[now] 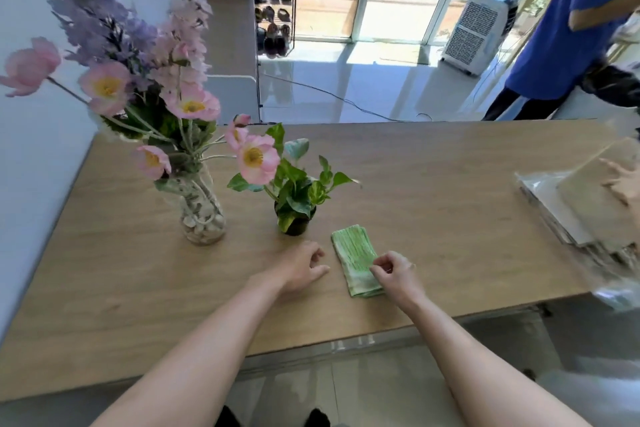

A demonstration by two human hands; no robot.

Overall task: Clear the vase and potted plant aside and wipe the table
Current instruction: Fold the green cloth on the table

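both bare forearms reach forward over the near edge of the wooden worktop (433,184). the left hand (301,269) rests palm down on the bare wood, its fingers (317,272) loosely curled and spread a little, holding nothing; it lies just in front of the potted plant (296,199) and just left of the folded green cloth (355,258). the right hand (396,274) sits on the near right part of that cloth, wrist bent down, fingers (379,270) drawn together in a pinch at the cloth's edge; whether the cloth is truly gripped cannot be told. the cloth lies flat on the worktop, angled, its far end near the plant's small black pot. the glass vase (202,215), with pale pebbles in its base and tall pink and purple flowers, stands upright to the left of the plant, apart from it. a stack of cardboard sheets (588,204) lies at the worktop's right end. a person in a blue shirt (568,28) stands beyond the far right corner.
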